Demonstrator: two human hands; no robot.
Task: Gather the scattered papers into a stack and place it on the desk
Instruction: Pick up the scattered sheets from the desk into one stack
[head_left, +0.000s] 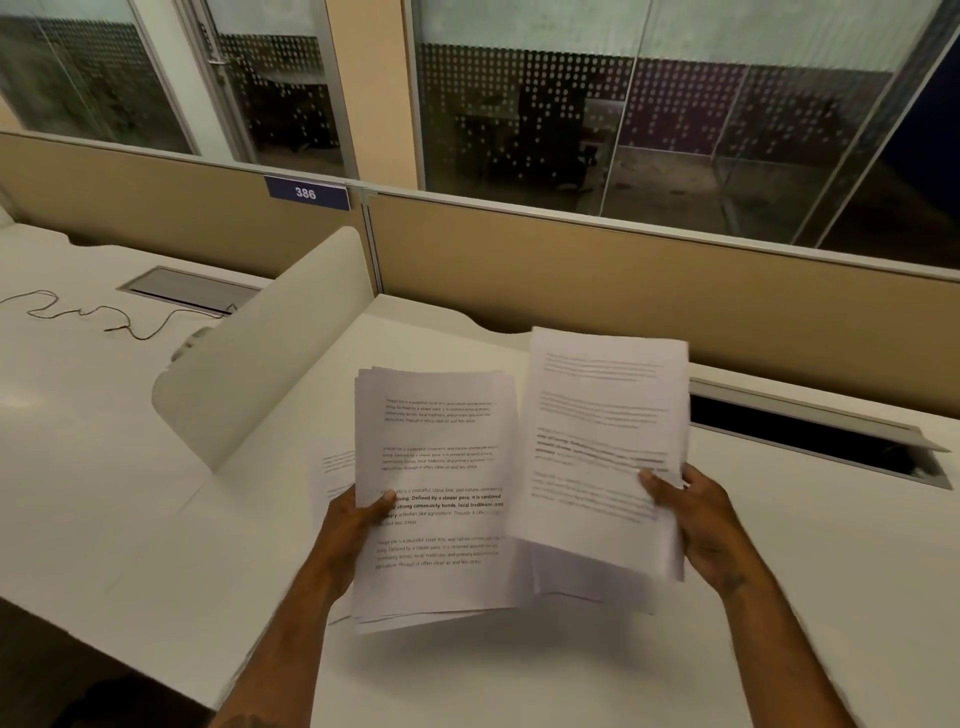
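left hand (358, 514) pinches thick stack of white printed papers (436, 499) | right hand (696, 514) pinches thinner sheaf of white printed sheets (602, 441) | both above white worktop (779, 519)

The left stack (436, 493) is a thick, slightly fanned sheaf of white printed sheets, held upright above the desk (519, 675) in the left hand (358, 525), thumb across its front. The right stack (602, 447), blurred, is pinched in the right hand (696, 519), its inner edge overlapping the left one. One loose sheet (335, 470) lies flat just behind the left hand.
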